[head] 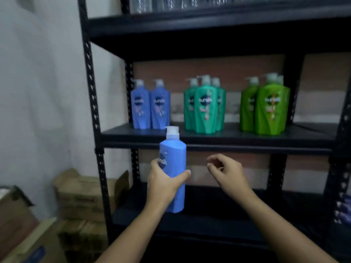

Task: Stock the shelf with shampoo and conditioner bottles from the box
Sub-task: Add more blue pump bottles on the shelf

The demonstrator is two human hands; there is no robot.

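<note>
My left hand (165,184) grips a blue pump bottle (173,158) upright, just below and in front of the middle shelf board (237,138) of the black metal rack. My right hand (226,172) hovers to the right of the bottle with its fingers loosely curled and nothing in them. Two blue bottles (150,107) stand at the shelf's left. A cluster of teal-green bottles (205,107) stands in the middle. Light-green bottles (266,109) stand on the right.
Cardboard boxes (83,196) are stacked on the floor left of the rack, with another box (28,243) at the bottom left corner. The rack's perforated upright post (93,103) runs down the left. A lower shelf board (209,221) lies under my arms.
</note>
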